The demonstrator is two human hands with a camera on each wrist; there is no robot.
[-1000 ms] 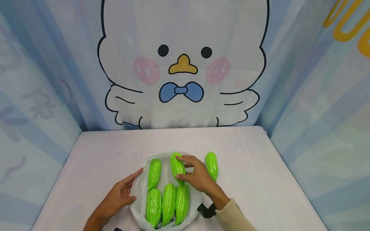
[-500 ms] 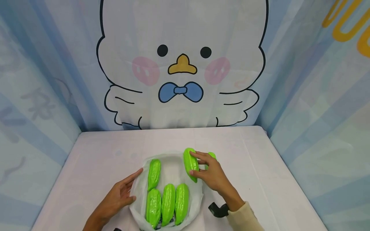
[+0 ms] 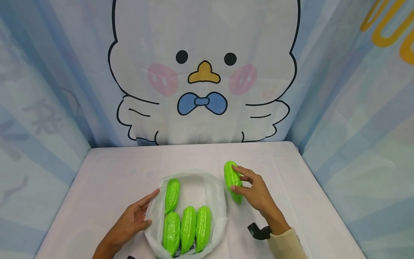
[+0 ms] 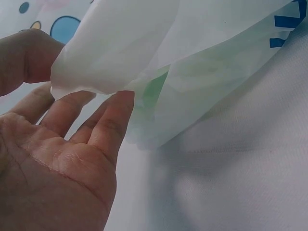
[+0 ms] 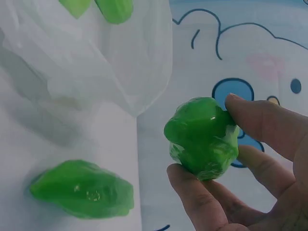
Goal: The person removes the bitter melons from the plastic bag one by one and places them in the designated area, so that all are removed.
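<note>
My right hand (image 3: 255, 190) pinches a shiny green bitter melon (image 3: 230, 178) between thumb and fingertips, to the right of a white plastic bag (image 3: 218, 212). Clear film wraps the held bitter melon (image 5: 202, 137) in the right wrist view. Another bitter melon (image 5: 82, 190) lies on the table there; the held one hides most of it in the head view. My left hand (image 3: 134, 219) touches the bag's left side, thumb and index finger spread apart, fingertips at the rim. Inside the bag sit several more bitter melons, a front row (image 3: 188, 230) and one farther back (image 3: 173, 196).
A white cloth covers the table (image 3: 113, 172). Behind it hangs a curtain (image 3: 207, 36) printed with a cartoon chick, and pale blue drapes stand at both sides. A black wrist strap piece (image 3: 258, 232) sticks out by my right wrist.
My right hand has lifted a bitter melon out of the back of the bag and carried it right, over beside the one on the table. The left hand has stayed at the bag.
</note>
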